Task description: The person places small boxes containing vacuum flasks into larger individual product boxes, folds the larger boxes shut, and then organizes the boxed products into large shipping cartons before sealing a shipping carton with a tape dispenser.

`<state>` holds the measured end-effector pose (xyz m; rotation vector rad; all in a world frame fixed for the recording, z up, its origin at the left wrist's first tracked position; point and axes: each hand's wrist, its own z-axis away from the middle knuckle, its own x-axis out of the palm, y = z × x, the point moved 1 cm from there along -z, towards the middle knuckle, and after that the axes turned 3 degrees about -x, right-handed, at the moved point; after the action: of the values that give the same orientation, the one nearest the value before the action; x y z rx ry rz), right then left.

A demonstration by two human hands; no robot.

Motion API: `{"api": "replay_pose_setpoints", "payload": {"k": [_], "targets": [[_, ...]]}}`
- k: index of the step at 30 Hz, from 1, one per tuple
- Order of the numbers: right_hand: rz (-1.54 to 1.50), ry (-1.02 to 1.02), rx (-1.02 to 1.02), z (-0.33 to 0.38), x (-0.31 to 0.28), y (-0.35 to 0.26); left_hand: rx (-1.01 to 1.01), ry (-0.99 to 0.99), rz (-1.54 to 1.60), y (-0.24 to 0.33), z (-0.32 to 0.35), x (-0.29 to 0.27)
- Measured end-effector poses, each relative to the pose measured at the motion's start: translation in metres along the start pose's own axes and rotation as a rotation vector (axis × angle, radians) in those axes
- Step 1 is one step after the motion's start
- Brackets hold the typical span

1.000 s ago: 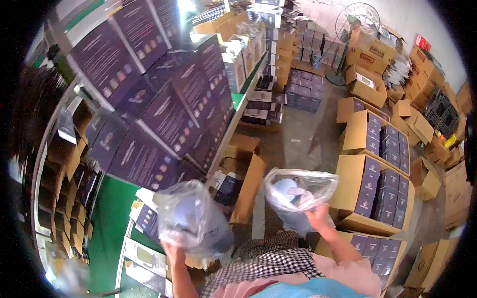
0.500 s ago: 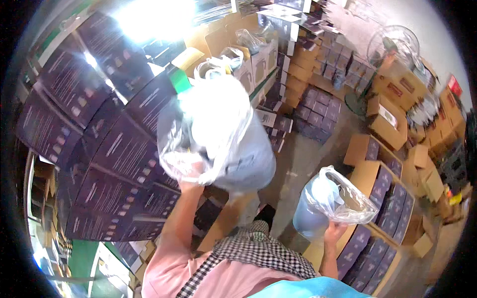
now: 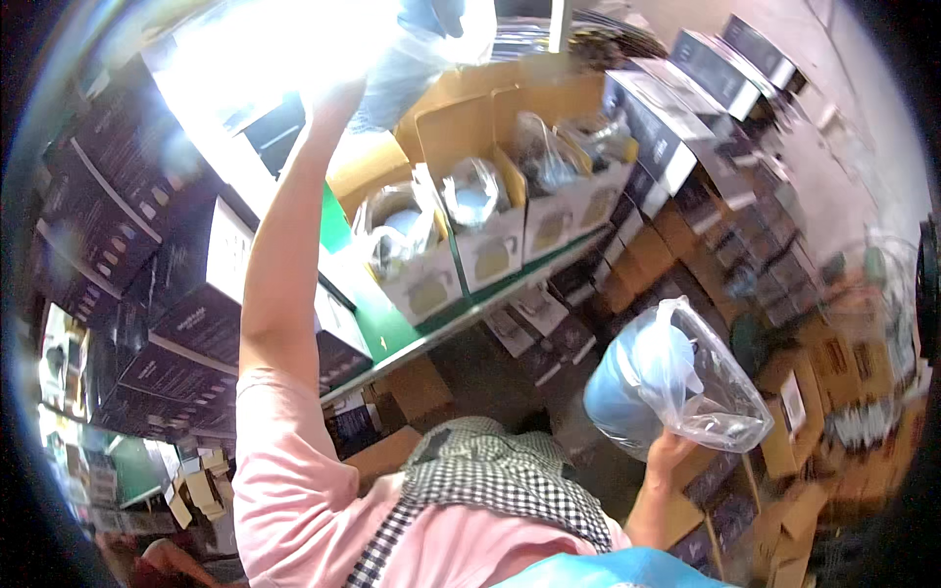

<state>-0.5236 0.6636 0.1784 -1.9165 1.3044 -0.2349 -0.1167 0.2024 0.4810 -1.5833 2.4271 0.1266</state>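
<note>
Surroundings: stacks of dark printed cartons (image 3: 127, 225) fill the left side; more dark cartons (image 3: 716, 73) and brown cardboard boxes (image 3: 794, 412) crowd the right and the floor below. A green tabletop (image 3: 387, 328) runs diagonally through the middle, hemmed in by boxes on both sides.

Containers: three open white boxes (image 3: 490, 245) stand in a row on the tabletop, each holding a rounded item wrapped in clear plastic; open brown cartons (image 3: 461, 118) sit just behind them.

Left hand (image 3: 338, 93): raised high on an outstretched arm, near the top edge, at a clear plastic bag with a blue item (image 3: 421, 39) above the brown cartons. Glare washes out the fingers; how far they close cannot be told.

Right hand (image 3: 668, 456): low at the right, fingers closed from beneath on a second clear bag holding a blue rounded vessel (image 3: 667, 377), carried over the floor boxes, well apart from the tabletop.

Clothing: pink sleeve (image 3: 284, 461), black-and-white checked fabric (image 3: 490, 480).
</note>
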Motion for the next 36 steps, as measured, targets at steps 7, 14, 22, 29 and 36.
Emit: {"api": "replay_pose_setpoints", "payload": {"k": [7, 14, 22, 29, 36], "targets": [[-0.009, -0.157, -0.072, -0.138, 0.056, 0.058, -0.271, -0.395, 0.289, -0.008, -0.019, 0.119], [-0.093, -0.103, 0.057, -0.216, 0.109, 0.078, -0.41, -0.969, 0.634, -0.075, -0.001, 0.217], [-0.313, 0.037, 0.305, -0.299, 0.178, 0.032, -0.493, -1.529, 1.139, -0.137, 0.062, 0.329], [-0.278, -0.013, 0.165, -0.361, 0.187, 0.038, -0.298, -1.947, 0.432, -0.123, 0.136, 0.316], [-0.713, 0.015, 0.4, -0.46, 0.242, -0.014, 0.174, -2.038, 0.053, -0.133, 0.13, 0.287]]}}
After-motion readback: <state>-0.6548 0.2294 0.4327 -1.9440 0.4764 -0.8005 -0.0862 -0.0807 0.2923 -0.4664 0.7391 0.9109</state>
